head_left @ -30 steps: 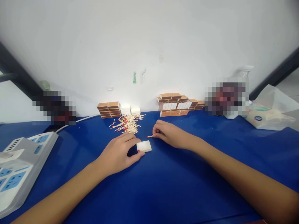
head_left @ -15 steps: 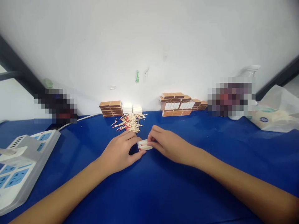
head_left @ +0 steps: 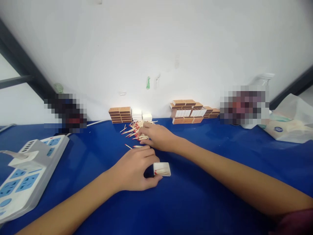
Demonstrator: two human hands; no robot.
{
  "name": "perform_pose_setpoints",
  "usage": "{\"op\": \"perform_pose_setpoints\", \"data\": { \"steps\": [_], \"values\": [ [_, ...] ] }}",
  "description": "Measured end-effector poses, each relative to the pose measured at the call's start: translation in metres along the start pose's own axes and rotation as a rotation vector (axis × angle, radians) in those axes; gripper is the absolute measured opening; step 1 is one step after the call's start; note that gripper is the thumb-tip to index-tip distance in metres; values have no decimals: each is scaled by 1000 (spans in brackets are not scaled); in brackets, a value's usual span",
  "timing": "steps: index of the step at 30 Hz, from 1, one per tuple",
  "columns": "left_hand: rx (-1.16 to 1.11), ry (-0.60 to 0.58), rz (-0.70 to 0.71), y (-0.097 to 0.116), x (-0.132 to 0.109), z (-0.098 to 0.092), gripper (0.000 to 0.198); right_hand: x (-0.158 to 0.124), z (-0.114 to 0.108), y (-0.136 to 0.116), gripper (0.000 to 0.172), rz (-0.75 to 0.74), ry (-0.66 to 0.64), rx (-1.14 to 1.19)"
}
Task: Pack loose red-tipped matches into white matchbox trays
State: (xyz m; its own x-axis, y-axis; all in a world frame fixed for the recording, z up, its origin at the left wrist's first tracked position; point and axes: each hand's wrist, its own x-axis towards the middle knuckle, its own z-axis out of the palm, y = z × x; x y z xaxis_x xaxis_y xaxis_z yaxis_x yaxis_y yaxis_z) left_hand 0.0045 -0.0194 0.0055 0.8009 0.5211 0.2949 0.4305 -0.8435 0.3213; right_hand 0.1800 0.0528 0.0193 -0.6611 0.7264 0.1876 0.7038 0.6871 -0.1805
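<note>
A small white matchbox tray lies on the blue table, with several matches inside it, red heads toward the left. My left hand grips its left end between thumb and fingers. Further back is a loose heap of matches. Over the heap's right side reaches my right hand; its thumb and fingers are apart at the matches and cover part of them. A few single matches lie just beyond my left fingers.
Stacked brown matchboxes stand by the wall, beside white tray stacks. More matchboxes are piled right of centre. A power strip occupies the left side, and a tissue pack the right. Blurred objects stand near both corners.
My right hand has left the tray and moved back and left to the match heap. My left hand and the tray have come nearer and to the right. More matches lie in the tray.
</note>
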Motion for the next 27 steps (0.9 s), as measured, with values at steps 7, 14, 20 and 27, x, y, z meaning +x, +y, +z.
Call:
{"op": "perform_pose_setpoints", "data": {
  "steps": [7, 14, 20, 27],
  "values": [
    [40, 2, 6, 0, 1, 1, 18, 6, -1, 0, 17, 63, -98, -122],
    [75, -6, -12, -5, 0, -1, 20, 5, -5, -3, 18, 86, -134, -127],
    [104, 14, -10, -8, -1, -2, 20, 2, -6, 1, 21, 99, -143, -74],
    [111, 8, -52, -13, -1, -3, 20, 0, -8, 2, 26, 97, -185, -100]
  ]
}}
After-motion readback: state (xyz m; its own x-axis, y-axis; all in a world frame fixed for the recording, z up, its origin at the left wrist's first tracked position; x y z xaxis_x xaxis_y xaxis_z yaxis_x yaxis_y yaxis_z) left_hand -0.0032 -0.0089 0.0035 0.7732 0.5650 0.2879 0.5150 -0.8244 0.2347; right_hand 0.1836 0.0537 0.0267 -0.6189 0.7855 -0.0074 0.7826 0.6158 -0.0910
